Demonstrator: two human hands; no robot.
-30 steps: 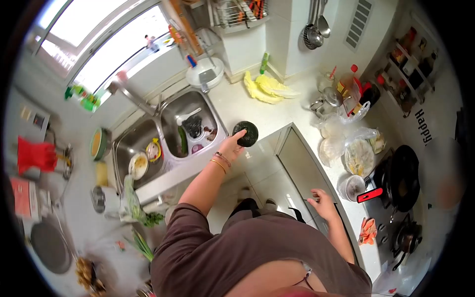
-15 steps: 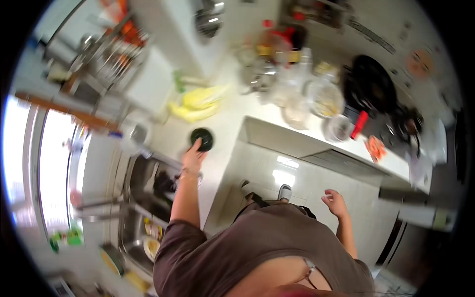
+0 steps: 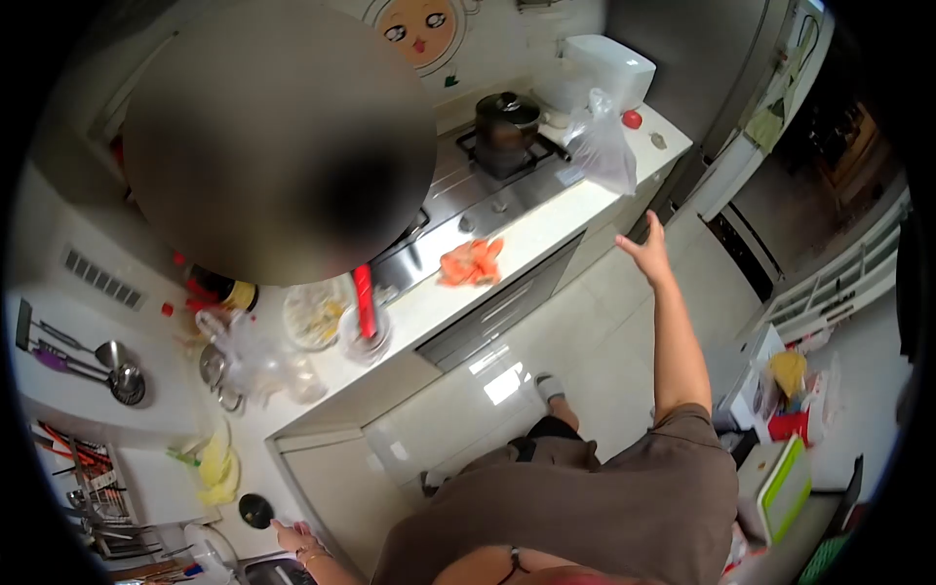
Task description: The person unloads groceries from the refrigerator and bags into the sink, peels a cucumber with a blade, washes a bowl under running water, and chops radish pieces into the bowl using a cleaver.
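A small dark green round dish (image 3: 256,511) lies on the counter at the lower left. Close by its edge is my left hand (image 3: 295,537), with fingers stretched toward it; whether they touch is hard to make out. My right hand (image 3: 647,252) reaches forward over the floor, thumb and fingers apart, holding nothing. Nearest to it is a knotted clear plastic bag (image 3: 604,151) on the counter's front edge. Beyond the bag, a dark lidded pot (image 3: 506,132) stands on the stove (image 3: 439,219).
A large blurred grey rounded shape (image 3: 273,136) blocks the upper left. A crumpled orange thing (image 3: 471,263), a tub (image 3: 365,336) with a red-handled tool (image 3: 364,297) and a yellow cloth-like thing (image 3: 218,468) lie along the counter. At right are a red tomato-like item (image 3: 632,119) and an open doorway.
My view has swung right toward the stove and fridge. My right arm has stretched out forward. My left hand's fingers no longer overlap the dark dish and now lie at its edge.
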